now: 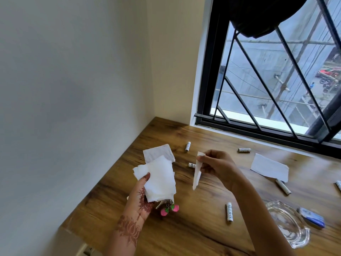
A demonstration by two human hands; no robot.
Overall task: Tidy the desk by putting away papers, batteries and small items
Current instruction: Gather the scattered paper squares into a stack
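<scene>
Over the brown wood-grain tabletop (193,228), the left hand (142,198) is raised palm-up, with a reddish-brown henna pattern on palm and wrist. Its thumb presses down on a stack of white torn paper sheets (158,174), which it grips from below; the sheets fan out unevenly above the fingers. Under the stack, at the heel of the same hand, hangs a small charm with two pink strawberry shapes and green leaves (169,210); whether the hand holds it or it lies on the tabletop cannot be told.

The right hand (217,167) is held up beside the stack, apart from it, its thumb and fingers pinched together on the upper end of a narrow white strip of paper (197,172) that hangs down edge-on to a point.

Six white cylindrical batteries with dark print lie scattered on the tabletop: one near the far wall (187,146), one close under the window (244,150), one partly hidden behind the strip (191,165), one near the right forearm (229,211), one just below a loose white rectangular paper sheet (269,167) at (283,186), and one cut by the right edge (338,185).

At the right sits a clear faceted glass dish (287,224), with a small blue-and-white packet (311,217) just beside it. A black-framed window with diagonal bars (273,74) stands behind the tabletop.
</scene>
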